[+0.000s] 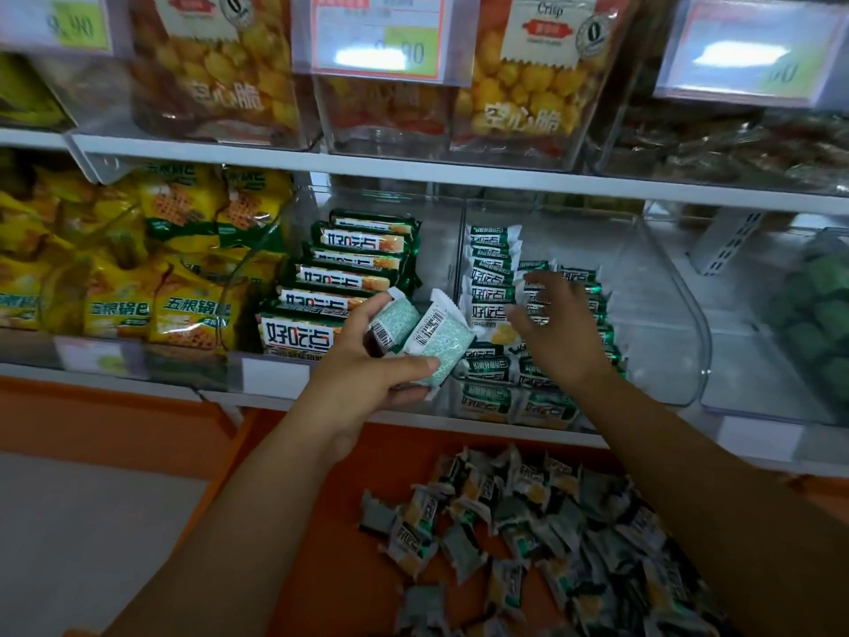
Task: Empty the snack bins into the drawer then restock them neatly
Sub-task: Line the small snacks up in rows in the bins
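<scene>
Two pale-green snack packets (pixel 420 335) pinched in left hand (pixel 367 379)
Blurry right hand (pixel 558 331), fingers spread, covering stacks in clear plastic bin (pixel 657 287)

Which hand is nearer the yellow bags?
Left. The left hand, holding packets, is right of the yellow bags; the right hand reaches farther right, over the white packs.

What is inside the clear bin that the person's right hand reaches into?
Inside the clear bin are rows of white-and-green snack packets, filling its left part; the right part shows bare plastic. The right hand covers some packets, so their count cannot be told.
</scene>
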The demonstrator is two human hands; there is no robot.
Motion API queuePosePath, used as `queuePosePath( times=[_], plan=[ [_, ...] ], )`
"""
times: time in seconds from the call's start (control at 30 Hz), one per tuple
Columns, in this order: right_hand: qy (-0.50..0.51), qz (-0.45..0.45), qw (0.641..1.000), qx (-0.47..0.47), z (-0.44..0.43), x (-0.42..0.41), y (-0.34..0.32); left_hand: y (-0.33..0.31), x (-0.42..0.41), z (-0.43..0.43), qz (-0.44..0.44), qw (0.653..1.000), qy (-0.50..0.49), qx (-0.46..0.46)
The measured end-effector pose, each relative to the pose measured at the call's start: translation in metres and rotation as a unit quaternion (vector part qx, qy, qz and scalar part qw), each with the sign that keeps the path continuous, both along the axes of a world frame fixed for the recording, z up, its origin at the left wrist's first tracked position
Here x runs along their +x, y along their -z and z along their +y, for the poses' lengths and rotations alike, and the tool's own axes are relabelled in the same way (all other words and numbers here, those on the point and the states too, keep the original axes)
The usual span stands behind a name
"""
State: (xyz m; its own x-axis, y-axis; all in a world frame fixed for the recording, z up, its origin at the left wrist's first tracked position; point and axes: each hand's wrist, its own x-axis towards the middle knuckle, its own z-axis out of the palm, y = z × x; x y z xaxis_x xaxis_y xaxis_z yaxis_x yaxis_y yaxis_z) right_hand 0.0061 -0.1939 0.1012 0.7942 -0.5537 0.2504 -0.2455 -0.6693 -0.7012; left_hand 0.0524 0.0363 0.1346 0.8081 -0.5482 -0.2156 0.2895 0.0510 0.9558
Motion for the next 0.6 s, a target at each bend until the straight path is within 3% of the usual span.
queuePosePath(
  times=[0.1, 0.2, 0.3, 0.43, 0.6],
  plan=[
    [-0.076, -0.105, 0.989, 0.073, 0.031, -0.035, -0.02, -0.002, -0.004, 0.001, -0.018, 1.0, 0.006, 0.002],
    [-0.216, -0.081, 0.955, 0.185, 0.057, -0.066, -0.028, -0.005, -0.011, -0.002, -0.015, 0.999, 0.044, 0.004],
    [-0.199, -0.077, 0.943, 0.255, 0.064, -0.079, -0.024, -0.007, -0.02, -0.006, -0.012, 0.997, 0.073, 0.001],
    [-0.139, -0.101, 0.952, 0.251, 0.064, -0.085, -0.023, -0.004, -0.03, -0.011, -0.028, 0.999, 0.038, -0.019],
    [-0.232, -0.047, 0.951, 0.201, 0.061, -0.094, -0.026, 0.002, -0.028, -0.014, 0.009, 0.999, 0.018, -0.025]
  ],
)
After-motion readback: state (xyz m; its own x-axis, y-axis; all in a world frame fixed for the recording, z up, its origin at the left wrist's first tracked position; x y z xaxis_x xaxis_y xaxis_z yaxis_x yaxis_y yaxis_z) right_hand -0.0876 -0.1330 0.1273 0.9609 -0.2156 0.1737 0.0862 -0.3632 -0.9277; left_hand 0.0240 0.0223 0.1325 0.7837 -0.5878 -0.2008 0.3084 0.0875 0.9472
